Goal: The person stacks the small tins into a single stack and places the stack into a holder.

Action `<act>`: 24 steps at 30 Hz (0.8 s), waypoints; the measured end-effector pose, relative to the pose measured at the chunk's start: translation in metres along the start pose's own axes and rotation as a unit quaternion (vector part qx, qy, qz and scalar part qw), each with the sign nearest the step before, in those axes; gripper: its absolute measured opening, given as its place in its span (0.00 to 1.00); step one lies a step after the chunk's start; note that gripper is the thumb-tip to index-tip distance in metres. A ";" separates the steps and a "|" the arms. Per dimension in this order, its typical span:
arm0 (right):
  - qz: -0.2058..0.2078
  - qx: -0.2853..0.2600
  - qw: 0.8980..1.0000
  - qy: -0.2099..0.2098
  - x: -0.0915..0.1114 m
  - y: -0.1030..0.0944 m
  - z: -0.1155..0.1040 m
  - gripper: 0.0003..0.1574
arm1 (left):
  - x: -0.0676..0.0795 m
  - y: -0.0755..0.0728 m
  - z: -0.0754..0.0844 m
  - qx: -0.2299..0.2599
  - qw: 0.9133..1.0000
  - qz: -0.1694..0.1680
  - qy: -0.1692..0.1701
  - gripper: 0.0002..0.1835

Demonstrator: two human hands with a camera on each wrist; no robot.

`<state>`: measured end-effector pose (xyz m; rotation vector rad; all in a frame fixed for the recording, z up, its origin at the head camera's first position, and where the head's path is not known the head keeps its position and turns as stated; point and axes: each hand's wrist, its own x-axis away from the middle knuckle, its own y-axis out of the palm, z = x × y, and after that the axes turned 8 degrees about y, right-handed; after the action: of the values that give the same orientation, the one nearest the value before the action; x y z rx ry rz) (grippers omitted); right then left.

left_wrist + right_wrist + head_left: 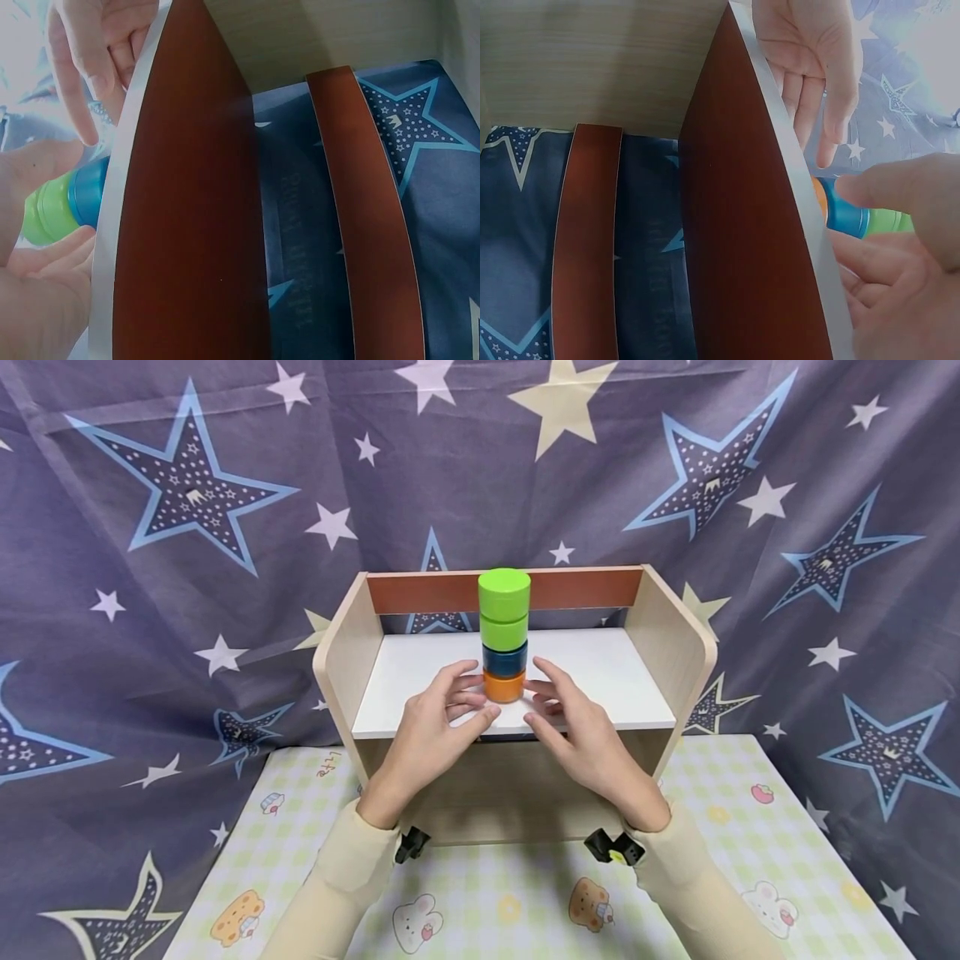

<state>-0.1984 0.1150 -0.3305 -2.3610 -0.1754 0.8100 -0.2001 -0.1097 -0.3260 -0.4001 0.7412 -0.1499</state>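
Note:
A tower of round cups stands upright on the white shelf (420, 656). An orange cup (504, 687) is at the bottom, a dark blue cup (505, 660) above it, then a green cup (504, 633) and a wider green cup (504, 593) on top. My left hand (435, 722) is held just left of the orange cup, fingers spread and loosely bent. On the other side, my right hand (581, 731) mirrors it with thumb and fingers apart. Neither hand grips the tower. In the right wrist view, the blue cup (847, 214) shows partly behind the right thumb.
The shelf belongs to a wooden unit with side panels (671, 643) and a reddish-brown back rail (585, 589). It stands on a checked tablecloth (510, 877) printed with cartoon figures. A starry dark curtain (480, 485) hangs behind and at both sides.

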 end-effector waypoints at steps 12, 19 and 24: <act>-0.014 0.019 1.000 0.012 0.001 0.001 -0.001 0.45 | 0.000 0.000 0.001 -0.006 1.000 -0.003 -0.009 0.32; 0.008 0.005 1.000 -0.008 0.002 -0.001 -0.001 0.42 | 0.001 -0.001 0.002 -0.011 1.000 -0.008 -0.012 0.33; 0.037 -0.011 0.998 -0.044 0.007 -0.005 -0.003 0.37 | 0.009 -0.004 0.007 -0.027 1.000 -0.009 0.009 0.33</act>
<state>-0.1909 0.1196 -0.3297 -2.3667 -0.1350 0.9533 -0.1884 -0.1133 -0.3253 -0.4579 0.7602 -0.1509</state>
